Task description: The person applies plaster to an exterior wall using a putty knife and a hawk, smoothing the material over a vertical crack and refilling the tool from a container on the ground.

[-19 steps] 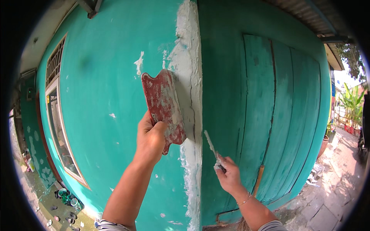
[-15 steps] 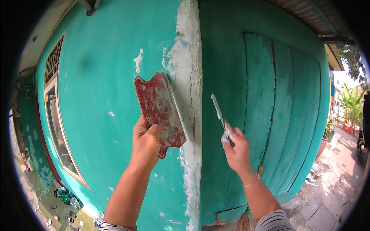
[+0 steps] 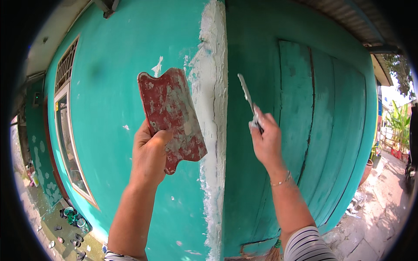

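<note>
My left hand (image 3: 150,152) grips a wide red plastic filler spreader (image 3: 167,100), smeared with dried grey-white filler, thumb across its face. The spreader's straight right edge is beside the white filler strip (image 3: 213,100) running down the wall corner; whether it touches cannot be told. To the right of the corner, my right hand (image 3: 266,139) is closed round a putty knife (image 3: 246,91). Its blade points up, seen nearly edge-on, with white filler along it, and some filler is on the fingers. A thin bracelet is on my right wrist.
The turquoise wall (image 3: 109,108) has white patches and, at left, a framed window (image 3: 69,139). Turquoise wooden panels (image 3: 322,130) cover the right side. A broom (image 3: 274,251) stands low near my right forearm. Buckets (image 3: 82,224) and footwear lie at the lower left, with paving at right.
My left hand has drawn the spreader left and slightly up, away from the corner. The right hand with the putty knife has risen.
</note>
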`<move>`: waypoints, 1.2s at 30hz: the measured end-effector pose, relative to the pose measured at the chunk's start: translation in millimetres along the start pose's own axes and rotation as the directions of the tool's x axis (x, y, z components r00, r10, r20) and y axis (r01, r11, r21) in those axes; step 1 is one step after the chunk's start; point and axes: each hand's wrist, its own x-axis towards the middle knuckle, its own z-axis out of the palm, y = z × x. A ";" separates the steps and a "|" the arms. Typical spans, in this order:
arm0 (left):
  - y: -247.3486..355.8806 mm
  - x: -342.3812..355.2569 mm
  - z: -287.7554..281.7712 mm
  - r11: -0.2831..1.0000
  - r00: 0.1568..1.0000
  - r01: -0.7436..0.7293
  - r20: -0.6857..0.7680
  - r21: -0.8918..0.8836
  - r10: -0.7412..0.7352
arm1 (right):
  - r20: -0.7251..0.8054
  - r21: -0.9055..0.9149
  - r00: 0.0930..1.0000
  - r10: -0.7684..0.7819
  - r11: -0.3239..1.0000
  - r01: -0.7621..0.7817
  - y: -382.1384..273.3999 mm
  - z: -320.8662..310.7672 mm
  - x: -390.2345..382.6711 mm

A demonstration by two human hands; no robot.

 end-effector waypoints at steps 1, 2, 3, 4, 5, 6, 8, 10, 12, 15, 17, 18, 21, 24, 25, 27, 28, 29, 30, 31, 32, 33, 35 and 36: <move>2.0 -2.9 1.5 1.000 1.000 0.003 -0.023 -0.031 -0.004 | -0.008 -0.023 1.000 -0.029 0.999 0.029 -3.4 0.7 26.1; -2.6 -6.2 -1.6 0.998 0.999 0.007 -0.046 -0.065 -0.010 | -0.012 -0.048 0.999 -0.051 0.998 0.051 -2.8 5.0 48.3; -7.0 -10.4 -4.4 0.995 0.998 0.008 -0.056 -0.103 -0.013 | -0.016 -0.087 0.990 -0.138 0.987 0.136 5.9 7.6 70.9; -8.0 -17.2 -9.5 0.992 0.997 0.005 -0.077 -0.126 -0.014 | -0.017 -0.108 0.975 -0.221 0.970 0.218 15.2 15.8 89.8; -8.3 -24.0 -8.2 0.989 0.996 -0.010 -0.086 -0.150 -0.003 | -0.023 -0.164 0.969 -0.246 0.957 0.239 21.0 11.2 108.9; -7.6 -33.0 -10.2 0.987 0.994 -0.025 -0.110 -0.156 0.008 | -0.026 -0.197 0.964 -0.265 0.947 0.255 28.4 15.0 123.8; -11.2 -51.8 -19.7 0.986 0.985 -0.029 -0.171 -0.164 0.001 | -0.011 -0.269 0.956 -0.294 0.922 0.280 37.4 18.0 130.9; -14.9 -75.8 -34.2 0.988 0.968 -0.014 -0.248 -0.154 -0.025 | 0.066 -0.405 0.933 -0.355 0.845 0.350 38.2 12.2 107.1; -16.9 -105.9 -52.5 0.993 0.945 -0.008 -0.325 -0.118 -0.031 | 0.175 -0.497 0.905 -0.388 0.759 0.421 26.8 -9.4 67.3; -20.7 -156.9 -84.5 0.998 0.884 0.019 -0.466 -0.061 -0.046 | 0.372 -0.476 0.834 -0.407 0.688 0.548 -0.2 -52.9 26.8; -23.4 -181.8 -88.9 0.996 0.815 0.064 -0.573 -0.065 -0.090 | 0.280 -0.467 0.814 -0.509 0.668 0.579 -20.8 -66.9 50.7; -28.1 -194.1 -92.7 0.994 0.794 0.089 -0.598 -0.063 -0.109 | 0.239 -0.462 0.805 -0.543 0.666 0.586 -22.2 -67.5 65.0; -42.6 -225.7 -103.5 0.989 0.741 0.137 -0.656 -0.060 -0.142 | 0.234 -0.524 0.784 -0.576 0.604 0.600 -10.1 -51.3 136.3; -50.0 -257.9 -111.6 0.977 0.666 0.209 -0.726 -0.039 -0.172 | 0.307 -0.595 0.771 -0.558 0.520 0.613 14.3 -47.4 172.0; -52.1 -269.6 -117.6 0.983 0.661 0.179 -0.736 -0.032 -0.144 | 0.334 -0.599 0.762 -0.555 0.499 0.626 19.3 -44.8 174.9; -54.0 -292.0 -129.3 0.993 0.644 0.116 -0.761 -0.012 -0.084 | 0.423 -0.518 0.711 -0.562 0.494 0.698 22.8 -46.7 143.0; -52.0 -305.6 -135.9 0.991 0.618 0.136 -0.780 -0.015 -0.096 | 0.473 -0.473 0.680 -0.560 0.490 0.732 22.9 -52.8 118.1; -48.9 -324.0 -147.1 0.988 0.561 0.151 -0.825 0.014 -0.074 | 0.531 -0.387 0.627 -0.570 0.495 0.778 28.5 -54.0 89.5; -48.5 -341.9 -162.8 0.985 0.508 0.171 -0.859 0.036 -0.057 | 0.587 -0.305 0.570 -0.575 0.495 0.813 34.8 -59.5 59.0; -47.3 -356.6 -175.5 0.980 0.456 0.189 -0.889 0.056 -0.037 | 0.631 -0.225 0.505 -0.588 0.485 0.845 38.1 -64.3 29.7; -44.4 -367.8 -182.4 0.985 0.434 0.158 -0.901 0.064 -0.011 | 0.675 -0.155 0.454 -0.581 0.490 0.858 36.9 -68.4 8.0; -44.2 -374.2 -189.3 0.990 0.422 0.127 -0.907 0.067 0.007 | 0.697 -0.111 0.417 -0.583 0.487 0.866 34.5 -74.0 -5.0; -41.9 -383.4 -200.2 0.981 0.428 0.170 -0.904 0.089 0.008 | 0.660 -0.103 0.419 -0.624 0.477 0.873 35.3 -71.9 -9.0; -40.7 -387.2 -204.0 0.974 0.436 0.203 -0.900 0.105 0.006 | 0.655 -0.106 0.409 -0.636 0.458 0.883 35.4 -68.0 -3.9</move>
